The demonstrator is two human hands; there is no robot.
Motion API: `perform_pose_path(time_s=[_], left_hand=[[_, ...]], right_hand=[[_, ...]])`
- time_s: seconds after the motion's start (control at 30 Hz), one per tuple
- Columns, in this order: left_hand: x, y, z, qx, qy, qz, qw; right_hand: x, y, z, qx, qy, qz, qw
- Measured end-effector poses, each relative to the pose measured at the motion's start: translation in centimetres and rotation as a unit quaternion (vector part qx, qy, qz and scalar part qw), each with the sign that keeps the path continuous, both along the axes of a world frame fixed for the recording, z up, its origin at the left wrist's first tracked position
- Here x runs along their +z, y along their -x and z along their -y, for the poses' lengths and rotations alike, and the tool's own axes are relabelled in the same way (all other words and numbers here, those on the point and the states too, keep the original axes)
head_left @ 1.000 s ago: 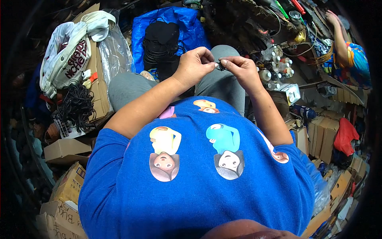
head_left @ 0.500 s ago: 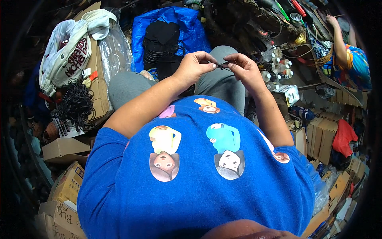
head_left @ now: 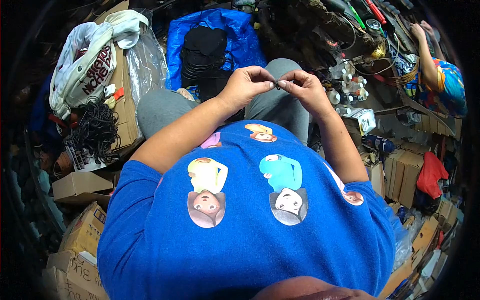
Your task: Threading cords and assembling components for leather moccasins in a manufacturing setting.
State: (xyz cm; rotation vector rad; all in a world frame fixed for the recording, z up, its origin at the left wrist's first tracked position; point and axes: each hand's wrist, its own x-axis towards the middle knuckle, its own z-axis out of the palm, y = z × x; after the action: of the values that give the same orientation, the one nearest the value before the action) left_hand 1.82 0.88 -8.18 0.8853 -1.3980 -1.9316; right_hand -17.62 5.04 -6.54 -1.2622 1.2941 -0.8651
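Above my knees, my left hand [head_left: 246, 86] and my right hand [head_left: 307, 91] meet fingertip to fingertip. Both are closed in a pinch on a thin black cord [head_left: 276, 85]. Only a short, dark, knotted-looking bit of it shows between the thumbs; fingers hide the rest. Beyond my left hand, a pile of flat black pieces with loose cords [head_left: 204, 50] lies on a blue plastic sheet or bag [head_left: 245, 35]. A tangle of black cords [head_left: 94, 127] rests at the left, apart from both hands.
A white cloth bag [head_left: 82, 65] lies on cardboard [head_left: 127, 100] at the left. Small clear bottles [head_left: 350, 85] cluster beyond my right hand. Another person's arm [head_left: 426, 55] reaches in at the far right. Cardboard boxes [head_left: 405, 170] and a red cloth [head_left: 432, 172] are at the right.
My hands have come closer together, and less of the black cord shows between them. The other person's hands have shifted slightly at the far right.
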Motion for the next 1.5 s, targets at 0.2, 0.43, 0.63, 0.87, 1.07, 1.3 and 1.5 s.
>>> perform_pose_path(time_s=[0.2, 0.43, 0.63, 0.87, 1.07, 1.3, 1.5], left_hand=[[-0.5, -0.6, 0.1, 0.021, 0.002, 0.02, 1.0], [-1.9, -0.7, 0.3, 0.057, -0.013, -0.022, 0.998], [-1.5, -1.3, 0.3, 0.04, -0.054, -0.029, 0.997], [-4.1, -3.2, 0.8, -0.019, 0.045, 0.157, 0.986], [-3.0, -1.8, -0.6, -0.066, 0.121, 0.225, 0.965], [-2.6, -2.0, -1.0, -0.067, 0.176, 0.263, 0.946], [-2.0, -1.0, -0.6, -0.073, 0.202, 0.27, 0.938]], right_hand=[[-1.0, 1.1, -0.1, -0.061, 0.018, 0.0, 0.998], [-0.9, 2.3, 0.0, -0.16, -0.02, 0.056, 0.985], [-1.9, 3.6, 0.3, -0.204, 0.013, 0.068, 0.976], [0.7, 4.7, 0.0, -0.191, 0.124, -0.142, 0.963], [12.0, 0.2, 1.9, -0.115, 0.282, 0.016, 0.952], [9.9, 7.1, 0.5, -0.003, 0.255, -0.296, 0.921], [18.0, 12.1, -2.3, -0.2, 0.205, -0.231, 0.93]])
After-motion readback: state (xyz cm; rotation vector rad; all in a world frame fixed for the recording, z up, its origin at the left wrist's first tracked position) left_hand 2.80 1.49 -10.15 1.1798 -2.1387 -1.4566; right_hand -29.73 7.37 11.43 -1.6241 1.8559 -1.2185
